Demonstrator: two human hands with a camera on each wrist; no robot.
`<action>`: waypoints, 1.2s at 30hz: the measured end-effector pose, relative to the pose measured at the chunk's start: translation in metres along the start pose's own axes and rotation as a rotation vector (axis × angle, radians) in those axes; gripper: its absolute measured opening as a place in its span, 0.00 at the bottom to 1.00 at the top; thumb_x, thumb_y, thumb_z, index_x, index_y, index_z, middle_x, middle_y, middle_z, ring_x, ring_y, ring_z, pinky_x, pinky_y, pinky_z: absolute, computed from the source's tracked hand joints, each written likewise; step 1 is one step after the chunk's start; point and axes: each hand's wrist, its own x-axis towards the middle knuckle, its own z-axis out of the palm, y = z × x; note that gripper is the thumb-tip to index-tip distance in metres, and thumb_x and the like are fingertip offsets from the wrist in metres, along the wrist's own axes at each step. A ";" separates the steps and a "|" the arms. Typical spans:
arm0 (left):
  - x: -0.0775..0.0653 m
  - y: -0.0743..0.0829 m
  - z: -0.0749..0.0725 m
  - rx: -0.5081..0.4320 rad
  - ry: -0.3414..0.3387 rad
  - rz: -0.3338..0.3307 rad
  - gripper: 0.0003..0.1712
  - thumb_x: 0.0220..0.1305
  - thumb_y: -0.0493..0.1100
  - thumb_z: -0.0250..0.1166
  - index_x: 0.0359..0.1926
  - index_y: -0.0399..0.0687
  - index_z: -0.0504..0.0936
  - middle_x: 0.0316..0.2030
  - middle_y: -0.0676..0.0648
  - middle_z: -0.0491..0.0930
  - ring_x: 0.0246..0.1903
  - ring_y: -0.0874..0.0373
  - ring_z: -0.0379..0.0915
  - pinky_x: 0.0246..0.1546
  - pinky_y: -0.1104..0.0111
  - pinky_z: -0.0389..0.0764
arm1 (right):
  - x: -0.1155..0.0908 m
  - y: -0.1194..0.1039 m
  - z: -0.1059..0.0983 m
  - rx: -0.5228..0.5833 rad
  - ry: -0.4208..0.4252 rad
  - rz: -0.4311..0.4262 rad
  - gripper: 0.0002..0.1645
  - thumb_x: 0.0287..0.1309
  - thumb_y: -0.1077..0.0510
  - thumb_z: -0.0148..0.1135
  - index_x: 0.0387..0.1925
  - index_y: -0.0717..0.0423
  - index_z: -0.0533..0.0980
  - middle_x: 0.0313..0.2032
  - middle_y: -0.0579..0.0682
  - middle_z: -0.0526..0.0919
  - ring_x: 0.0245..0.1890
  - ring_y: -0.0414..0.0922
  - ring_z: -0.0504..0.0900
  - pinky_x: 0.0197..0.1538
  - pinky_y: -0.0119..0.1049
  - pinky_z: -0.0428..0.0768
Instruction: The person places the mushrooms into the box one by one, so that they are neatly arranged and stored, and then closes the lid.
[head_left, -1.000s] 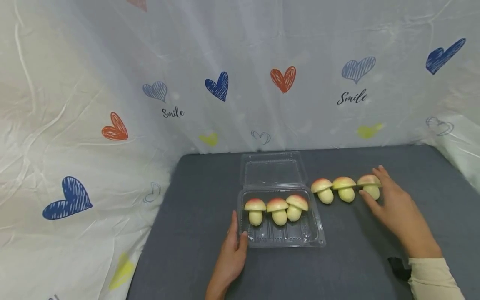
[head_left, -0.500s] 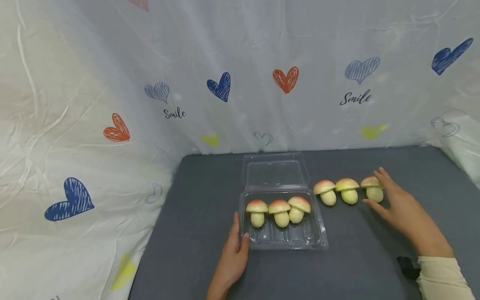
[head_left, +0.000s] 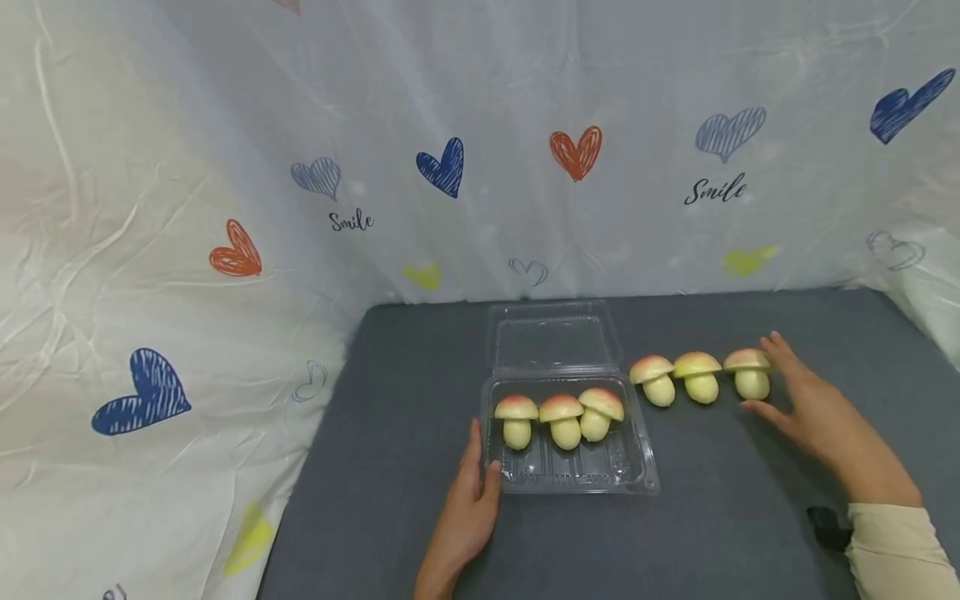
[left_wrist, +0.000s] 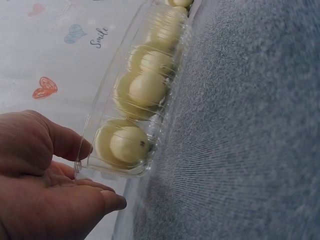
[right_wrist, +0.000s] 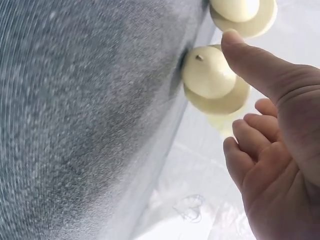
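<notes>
The right hand [head_left: 832, 425] has eased slightly right, grip wide, so the rightmost pale-yellow, reddish-topped mushroom-shaped piece [head_left: 751, 379] seems free on the dark-grey tabletop [head_left: 375, 467], beside 2 similar pieces [head_left: 701, 382]. The left hand [head_left: 467, 512] holds the clear plastic box [head_left: 551, 478] at its near-left corner; 3 inner mushrooms [head_left: 565, 429] lie inside.

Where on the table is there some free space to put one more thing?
The grey table is bare left of the clear box and, nearer, between the left hand and right sleeve. A strip between the three loose mushrooms and curtain is also free. Crowded: right of the box, where those mushrooms line up beside the right hand.
</notes>
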 end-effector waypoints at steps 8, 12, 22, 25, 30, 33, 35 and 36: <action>0.000 -0.001 0.000 0.003 -0.010 0.005 0.40 0.83 0.37 0.52 0.85 0.40 0.42 0.84 0.36 0.43 0.83 0.40 0.37 0.79 0.42 0.42 | 0.002 0.009 0.004 0.003 -0.024 -0.008 0.66 0.60 0.58 0.79 0.83 0.70 0.43 0.82 0.71 0.39 0.57 0.85 0.68 0.50 0.75 0.72; 0.001 0.001 0.001 -0.001 -0.021 0.007 0.41 0.84 0.38 0.52 0.86 0.42 0.41 0.84 0.36 0.42 0.83 0.39 0.36 0.79 0.41 0.42 | 0.003 0.011 0.001 -0.011 -0.065 0.014 0.68 0.61 0.57 0.79 0.83 0.68 0.41 0.82 0.70 0.37 0.57 0.86 0.68 0.50 0.75 0.72; 0.000 0.006 0.002 -0.011 -0.031 -0.025 0.41 0.84 0.40 0.52 0.86 0.43 0.41 0.84 0.37 0.42 0.83 0.38 0.34 0.79 0.38 0.40 | 0.009 0.015 0.001 -0.023 -0.078 0.024 0.65 0.61 0.58 0.79 0.82 0.71 0.44 0.80 0.74 0.44 0.58 0.86 0.67 0.51 0.76 0.70; 0.000 0.006 0.001 -0.016 -0.035 -0.028 0.41 0.84 0.40 0.52 0.86 0.44 0.41 0.84 0.38 0.41 0.83 0.39 0.34 0.79 0.39 0.39 | 0.011 0.017 0.002 -0.025 -0.068 0.041 0.63 0.61 0.59 0.78 0.81 0.72 0.46 0.77 0.78 0.50 0.57 0.85 0.67 0.52 0.77 0.70; -0.001 0.006 0.000 -0.016 -0.027 -0.028 0.41 0.84 0.40 0.52 0.86 0.44 0.41 0.84 0.37 0.42 0.83 0.39 0.34 0.79 0.39 0.40 | 0.013 0.017 0.004 -0.019 -0.050 0.071 0.60 0.60 0.57 0.79 0.79 0.73 0.50 0.67 0.85 0.64 0.54 0.86 0.70 0.50 0.76 0.71; 0.000 0.005 0.000 -0.007 -0.020 -0.028 0.41 0.84 0.40 0.52 0.86 0.44 0.42 0.84 0.38 0.42 0.83 0.39 0.35 0.79 0.39 0.40 | 0.014 0.016 0.005 -0.019 -0.037 0.086 0.59 0.59 0.57 0.80 0.77 0.75 0.52 0.61 0.87 0.68 0.51 0.85 0.73 0.47 0.76 0.72; 0.000 0.005 -0.001 -0.002 -0.019 -0.024 0.41 0.84 0.40 0.52 0.86 0.44 0.42 0.84 0.38 0.42 0.83 0.40 0.35 0.79 0.40 0.41 | 0.013 0.015 0.006 -0.023 -0.030 0.100 0.59 0.57 0.57 0.80 0.76 0.77 0.54 0.60 0.87 0.69 0.49 0.85 0.73 0.46 0.75 0.73; 0.000 0.004 -0.001 -0.001 -0.018 -0.022 0.41 0.84 0.40 0.52 0.86 0.44 0.42 0.84 0.38 0.43 0.83 0.40 0.35 0.79 0.40 0.41 | 0.013 0.015 0.006 -0.026 -0.027 0.104 0.59 0.57 0.57 0.81 0.76 0.77 0.54 0.59 0.87 0.69 0.49 0.85 0.74 0.46 0.75 0.73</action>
